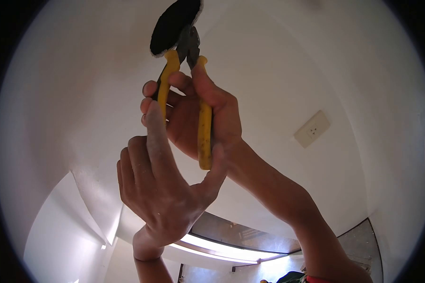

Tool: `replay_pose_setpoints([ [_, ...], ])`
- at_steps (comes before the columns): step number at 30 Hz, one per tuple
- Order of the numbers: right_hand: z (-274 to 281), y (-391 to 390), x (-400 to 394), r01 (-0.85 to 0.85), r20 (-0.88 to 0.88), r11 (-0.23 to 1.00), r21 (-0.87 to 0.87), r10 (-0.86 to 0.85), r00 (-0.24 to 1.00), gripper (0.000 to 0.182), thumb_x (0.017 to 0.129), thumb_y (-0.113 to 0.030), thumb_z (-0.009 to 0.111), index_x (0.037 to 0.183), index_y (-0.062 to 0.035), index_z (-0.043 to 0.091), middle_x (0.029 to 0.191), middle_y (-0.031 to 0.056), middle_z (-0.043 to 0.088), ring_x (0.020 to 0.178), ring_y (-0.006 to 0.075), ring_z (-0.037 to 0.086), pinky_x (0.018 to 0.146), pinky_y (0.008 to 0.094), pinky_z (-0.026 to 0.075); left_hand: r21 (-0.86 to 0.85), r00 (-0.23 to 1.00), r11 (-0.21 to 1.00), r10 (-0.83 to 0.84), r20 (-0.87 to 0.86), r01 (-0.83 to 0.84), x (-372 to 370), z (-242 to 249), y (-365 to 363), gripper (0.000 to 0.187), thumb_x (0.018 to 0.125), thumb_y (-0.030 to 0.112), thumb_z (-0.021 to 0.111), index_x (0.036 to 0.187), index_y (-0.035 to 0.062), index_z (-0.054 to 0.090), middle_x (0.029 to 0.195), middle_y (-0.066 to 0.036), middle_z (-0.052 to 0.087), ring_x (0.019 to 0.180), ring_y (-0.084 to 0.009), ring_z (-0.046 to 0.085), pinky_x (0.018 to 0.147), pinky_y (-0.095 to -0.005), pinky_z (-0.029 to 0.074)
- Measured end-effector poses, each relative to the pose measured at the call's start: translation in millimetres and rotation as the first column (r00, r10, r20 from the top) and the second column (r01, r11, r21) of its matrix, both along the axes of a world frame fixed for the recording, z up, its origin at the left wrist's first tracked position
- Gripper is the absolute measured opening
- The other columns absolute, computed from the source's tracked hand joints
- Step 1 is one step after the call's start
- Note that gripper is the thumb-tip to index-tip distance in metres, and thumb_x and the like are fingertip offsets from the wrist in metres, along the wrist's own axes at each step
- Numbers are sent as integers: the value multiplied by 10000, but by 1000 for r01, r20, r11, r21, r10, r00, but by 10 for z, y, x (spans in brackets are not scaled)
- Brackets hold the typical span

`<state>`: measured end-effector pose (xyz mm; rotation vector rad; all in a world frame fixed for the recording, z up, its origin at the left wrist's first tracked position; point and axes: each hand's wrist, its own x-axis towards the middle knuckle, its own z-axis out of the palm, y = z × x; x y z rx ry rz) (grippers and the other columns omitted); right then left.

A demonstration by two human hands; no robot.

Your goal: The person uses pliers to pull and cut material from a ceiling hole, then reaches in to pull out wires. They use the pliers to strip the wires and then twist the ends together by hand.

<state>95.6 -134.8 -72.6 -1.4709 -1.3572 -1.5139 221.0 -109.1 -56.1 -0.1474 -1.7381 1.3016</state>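
I am looking up at a white ceiling. My right hand (208, 113) grips a pair of pliers (204, 127) with yellow handles, its dark jaws raised at the rim of a round dark hole (172, 26) in the ceiling. My left hand (160, 188) is raised just below, fingers apart and dusted white, its index finger resting along the left yellow handle and its thumb touching the lower end of the right handle. What lies inside the hole is hidden.
A white rectangular plate (311, 129) sits on the ceiling to the right. Below, a bright lit window strip (222, 247) and a dark curved frame run across. A dark panel (359, 245) shows at the lower right. White walls meet at the lower left.
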Motion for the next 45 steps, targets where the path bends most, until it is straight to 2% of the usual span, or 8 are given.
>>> replay_pose_setpoints([
  [4, -35, 198, 46, 18, 56, 986, 168, -27, 998, 459, 970, -442, 354, 1175, -113, 600, 1199, 149, 527, 1134, 299, 495, 980, 419, 386, 10, 999, 999, -36, 34, 36, 13, 112, 25, 893, 603, 462, 788, 1297, 21, 440, 769, -46, 487, 657, -156, 481, 592, -303, 444],
  [6, -12, 247, 60, -22, 116, 977, 213, -3, 993, 428, 943, -434, 435, 1110, -81, 610, 1111, 145, 571, 1073, 305, 541, 908, 441, 428, 20, 999, 1000, -10, 39, 9, 20, 148, 67, 910, 596, 479, 785, 1304, 26, 438, 773, -47, 491, 658, -157, 480, 600, -310, 446],
  [22, -17, 124, -9, -5, 159, 980, 201, -27, 987, 417, 943, -416, 438, 999, -51, 632, 1015, 148, 596, 926, 288, 591, 848, 419, 459, 24, 997, 999, 19, 79, -21, -28, 51, -18, 839, 714, 481, 718, 1340, 17, 406, 791, -60, 491, 672, -166, 464, 641, -330, 428],
  [24, -29, 169, -5, 14, 163, 956, 294, -65, 985, 414, 942, -414, 446, 997, -49, 632, 1046, 149, 589, 947, 282, 585, 854, 426, 462, 33, 995, 999, -4, 96, 1, -28, 98, -12, 838, 711, 481, 720, 1336, 16, 412, 801, -61, 499, 671, -167, 463, 645, -330, 428],
  [28, -18, 193, -28, 64, 82, 975, 214, -84, 993, 485, 962, -461, 360, 1148, -87, 606, 1208, 158, 538, 1109, 294, 513, 945, 436, 402, 95, 995, 995, 0, 98, -9, 10, 141, 76, 856, 681, 497, 728, 1325, 18, 430, 855, -65, 546, 677, -170, 470, 651, -334, 434],
  [30, 9, 227, 11, 35, 149, 966, 256, -75, 986, 426, 936, -432, 453, 1021, -49, 621, 1093, 142, 569, 981, 264, 565, 849, 435, 464, 108, 995, 994, 8, 99, -19, 14, 162, 76, 865, 671, 502, 731, 1325, 21, 432, 867, -66, 556, 680, -171, 473, 651, -335, 436],
  [43, -7, 106, -45, 39, 182, 966, 257, -87, 979, 411, 938, -420, 446, 917, -51, 627, 949, 120, 592, 900, 261, 580, 807, 407, 465, 9, 990, 1000, -6, 139, 5, -33, 104, -26, 791, 770, 538, 662, 1302, -1, 435, 749, -55, 461, 651, -170, 456, 602, -324, 409],
  [45, 16, 96, -80, 116, 112, 985, 125, -130, 985, 459, 957, -443, 393, 1094, -74, 628, 1125, 145, 568, 1028, 281, 545, 901, 412, 431, 43, 993, 999, 9, 119, -15, -33, 95, -7, 823, 749, 569, 668, 1299, 0, 441, 788, -67, 508, 657, -170, 467, 600, -319, 415],
])
